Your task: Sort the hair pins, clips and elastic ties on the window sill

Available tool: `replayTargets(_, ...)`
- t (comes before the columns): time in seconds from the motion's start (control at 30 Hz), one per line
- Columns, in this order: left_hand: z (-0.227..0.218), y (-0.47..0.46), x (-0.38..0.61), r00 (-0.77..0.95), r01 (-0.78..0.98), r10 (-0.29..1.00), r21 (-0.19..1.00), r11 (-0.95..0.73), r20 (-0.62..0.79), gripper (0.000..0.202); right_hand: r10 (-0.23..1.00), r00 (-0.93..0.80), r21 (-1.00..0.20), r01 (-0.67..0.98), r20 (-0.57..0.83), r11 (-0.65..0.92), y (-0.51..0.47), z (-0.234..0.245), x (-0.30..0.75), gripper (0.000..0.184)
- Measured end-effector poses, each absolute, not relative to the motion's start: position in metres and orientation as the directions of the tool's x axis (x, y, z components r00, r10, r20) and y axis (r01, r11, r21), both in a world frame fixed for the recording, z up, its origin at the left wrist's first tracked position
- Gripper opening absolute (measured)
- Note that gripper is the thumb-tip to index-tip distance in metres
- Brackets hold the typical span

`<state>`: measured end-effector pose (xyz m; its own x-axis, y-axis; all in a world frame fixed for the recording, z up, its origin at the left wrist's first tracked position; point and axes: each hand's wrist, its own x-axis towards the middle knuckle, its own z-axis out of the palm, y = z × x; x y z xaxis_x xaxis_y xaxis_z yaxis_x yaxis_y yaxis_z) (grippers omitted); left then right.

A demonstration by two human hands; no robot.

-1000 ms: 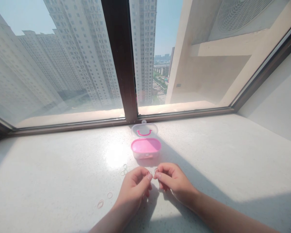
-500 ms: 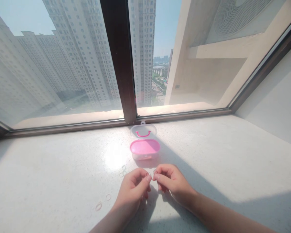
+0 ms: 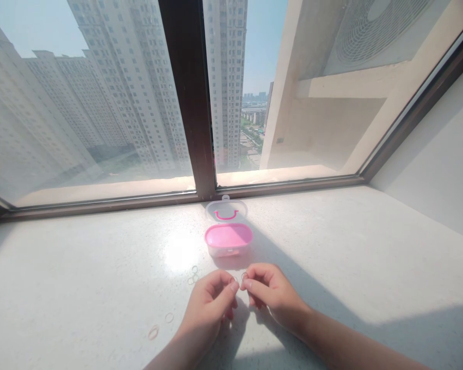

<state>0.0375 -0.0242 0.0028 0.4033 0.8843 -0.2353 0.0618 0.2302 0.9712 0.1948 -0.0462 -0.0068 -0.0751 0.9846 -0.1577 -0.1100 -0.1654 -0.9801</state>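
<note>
Brightly lit, a large window (image 3: 201, 113) with a dark brown frame fills the upper half of the frame, its thick upright bar running down just left of centre. Below it, a pale speckled sill (image 3: 312, 221) spans the lower half, crossed by a diagonal shadow towards the lower right, with a white glare patch left of centre. Through the glass, tall apartment towers (image 3: 127, 77) rise at upper left; at upper right, a round fan grille (image 3: 378, 31) sits on a beige ledge outside.

Two bare forearms enter from the bottom edge. The left hand (image 3: 212, 295) and right hand (image 3: 272, 288) almost meet at lower centre, near each other but apart. An oval box (image 3: 228, 236), pink on top with see-through sides, stands just beyond them. Behind it, close to the window frame, lies a clear lid (image 3: 216, 204) with a curved pink handle (image 3: 226, 218).

The right thumb and forefinger pinch a small dark ring (image 3: 242, 275). The left thumb and forefinger are pinched around a pale ring (image 3: 235, 279), mostly hidden by the fingertips. Left of the hands, three greenish rings (image 3: 193, 274) cluster on the sill; further towards the lower left lie a thin pale loop (image 3: 165, 317) and a reddish loop (image 3: 150, 336).
</note>
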Motion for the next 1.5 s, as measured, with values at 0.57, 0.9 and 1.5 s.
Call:
replayTargets(0.57, 0.0010, -0.0241, 0.0372, 0.406, 0.044, 0.886, 0.973, 0.225, -0.224, 0.031, 0.985, -0.073, -0.981, -0.104, -0.159, -0.167, -0.0470, -0.0050, 0.1948, 0.022)
replayTargets(0.9, 0.0009, -0.0245, 0.0369, 0.408, 0.040, 0.883, 0.971, 0.235, -0.230, 0.031, 0.986, -0.072, -0.984, -0.085, -0.148, -0.154, -0.0469, -0.0054, 0.1950, 0.022)
replayTargets(1.5, 0.0019, -0.0239, 0.0378, 0.396, 0.041, 0.890, 0.973, 0.228, -0.225, 0.031, 0.985, -0.076, -0.983, -0.094, -0.154, -0.161, -0.0473, -0.0049, 0.1947, 0.024)
